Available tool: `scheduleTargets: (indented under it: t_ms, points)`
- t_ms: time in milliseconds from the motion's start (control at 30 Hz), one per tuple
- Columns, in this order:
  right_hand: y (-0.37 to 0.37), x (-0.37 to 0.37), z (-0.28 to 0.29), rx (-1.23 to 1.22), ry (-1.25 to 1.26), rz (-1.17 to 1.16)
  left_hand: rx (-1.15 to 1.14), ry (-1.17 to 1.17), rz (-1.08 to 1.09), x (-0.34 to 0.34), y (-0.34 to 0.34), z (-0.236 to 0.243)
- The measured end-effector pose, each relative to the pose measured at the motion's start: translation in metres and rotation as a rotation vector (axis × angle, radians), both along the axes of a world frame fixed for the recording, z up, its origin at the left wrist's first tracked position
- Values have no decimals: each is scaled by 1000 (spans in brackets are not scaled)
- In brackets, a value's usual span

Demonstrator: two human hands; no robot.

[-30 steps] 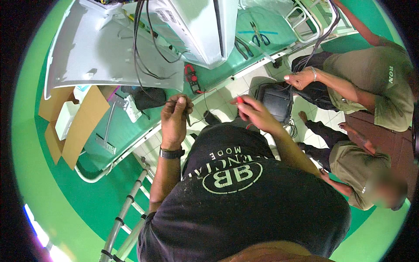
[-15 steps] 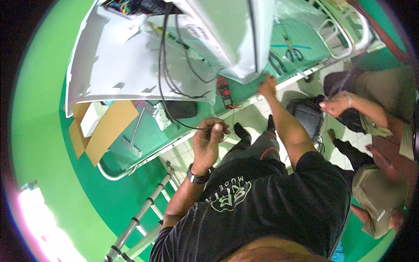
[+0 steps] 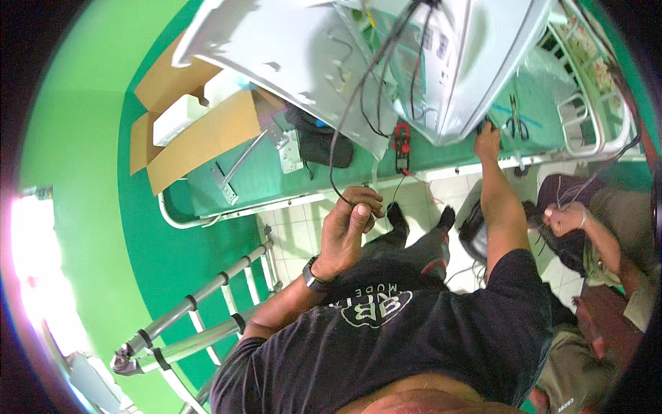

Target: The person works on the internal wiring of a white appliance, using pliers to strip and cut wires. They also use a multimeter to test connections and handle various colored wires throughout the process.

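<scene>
The hands differ: the left [image 3: 352, 226] pinches a thin black cable [image 3: 332, 163], its end hidden by fingers, before the green bed's [image 3: 262, 183] front edge; the right [image 3: 488, 143] covers a dark tool [image 3: 481, 126] at that edge, its grip impossible to tell.

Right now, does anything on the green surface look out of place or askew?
Yes, mildly: the red-and-black clamp meter lies near the front edge of the green surface, its thin leads trailing over that edge, where they might snag. I see no spill or obvious damage.
</scene>
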State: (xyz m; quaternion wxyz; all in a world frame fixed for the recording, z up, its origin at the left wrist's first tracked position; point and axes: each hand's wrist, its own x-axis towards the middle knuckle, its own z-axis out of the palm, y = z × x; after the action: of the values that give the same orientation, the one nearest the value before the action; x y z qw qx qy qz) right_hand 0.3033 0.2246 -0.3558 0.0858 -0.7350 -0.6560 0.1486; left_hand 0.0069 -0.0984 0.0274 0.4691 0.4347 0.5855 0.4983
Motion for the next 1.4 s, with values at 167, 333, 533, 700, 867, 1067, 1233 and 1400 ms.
scheduleTargets:
  t_ms: [167,333,533,700,867,1067,1233,1400]
  points:
    - [11,-10,41,-193,-227,58,100,-158,97,-16,-12,-17]
    - [10,-14,21,-173,-231,86,256,-247,171,-15,-20,-2]
    - [-34,18,2,-115,227,-189,224,-363,127,9,-18,20]
    - [-198,-1,155,-250,1432,-162,292,-328,320,29,-28,23]
    - [-298,16,348,-270,1189,502,232,-113,287,58,-31,26]
    - [-314,15,415,-200,905,803,259,-154,144,93,-44,27]
    - [-327,13,418,-220,885,802,186,-301,44,86,-50,37]
    - [-337,0,423,-201,848,824,115,-553,-107,61,-51,37]
